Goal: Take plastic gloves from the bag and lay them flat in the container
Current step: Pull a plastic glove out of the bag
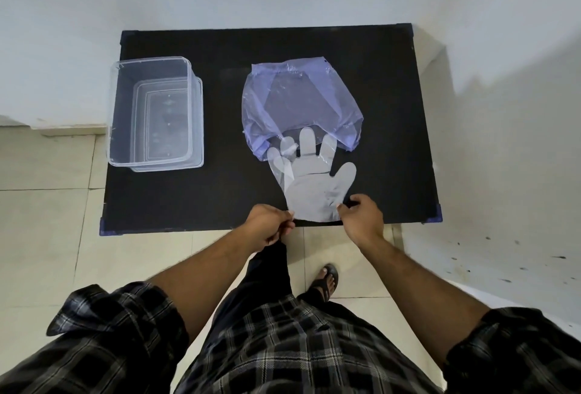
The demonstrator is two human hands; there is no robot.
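Observation:
A clear plastic glove (311, 182) lies spread on the black table (220, 198), fingers pointing away from me, its fingertips reaching under the mouth of a bluish see-through bag (298, 101). My left hand (270, 227) pinches the glove's cuff at its left corner. My right hand (363, 216) pinches the cuff's right corner. Both hands sit at the table's near edge. A clear rectangular container (151, 113) stands at the table's left, apart from the glove, with nothing visible inside.
The table stands against a pale wall, with tiled floor on the left and near side. My leg and a sandalled foot (327, 280) are just below the table's near edge. Blue caps mark the table corners.

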